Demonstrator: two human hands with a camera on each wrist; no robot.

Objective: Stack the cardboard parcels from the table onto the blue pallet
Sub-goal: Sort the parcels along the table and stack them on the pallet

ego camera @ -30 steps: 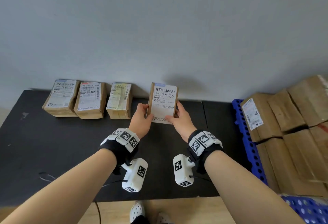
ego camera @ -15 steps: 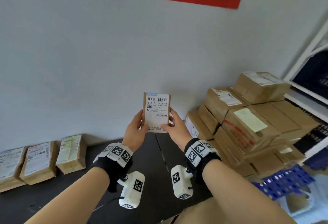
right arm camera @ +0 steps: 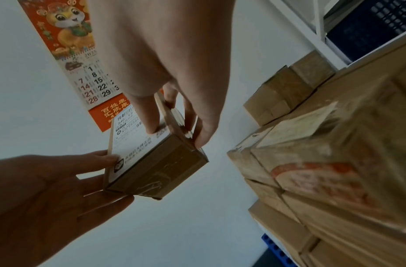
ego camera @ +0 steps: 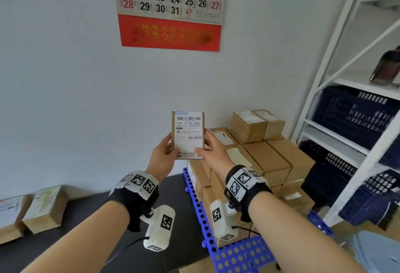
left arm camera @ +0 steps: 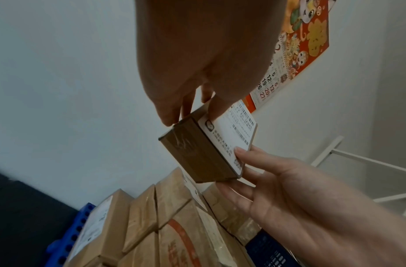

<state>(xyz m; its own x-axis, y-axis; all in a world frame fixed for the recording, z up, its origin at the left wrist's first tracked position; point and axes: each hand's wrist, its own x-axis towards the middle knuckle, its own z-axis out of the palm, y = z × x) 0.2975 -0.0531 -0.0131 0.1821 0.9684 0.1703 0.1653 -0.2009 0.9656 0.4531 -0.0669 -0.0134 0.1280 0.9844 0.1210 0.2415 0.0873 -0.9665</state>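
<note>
A grey wall (ego camera: 75,78) with a calendar (ego camera: 171,9) backs the room, and a white shelf rack (ego camera: 346,60) holding dark crates (ego camera: 355,115) stands at the right. The dark bench (ego camera: 71,225) carries two parcels on the bench (ego camera: 43,210) at the left. Beside it, the blue pallet (ego camera: 242,255) bears a stack of boxes (ego camera: 270,160) several layers high. The step in hand looks like the carry: a small parcel (ego camera: 187,135) is held in the air, label facing the person, above the near edge of the stack. The left hand (ego camera: 161,160) and right hand (ego camera: 214,153) pinch its two sides, thumbs on the label, fingers (right arm camera: 204,133) behind. Next it needs laying flat on a level spot atop the stack.
</note>
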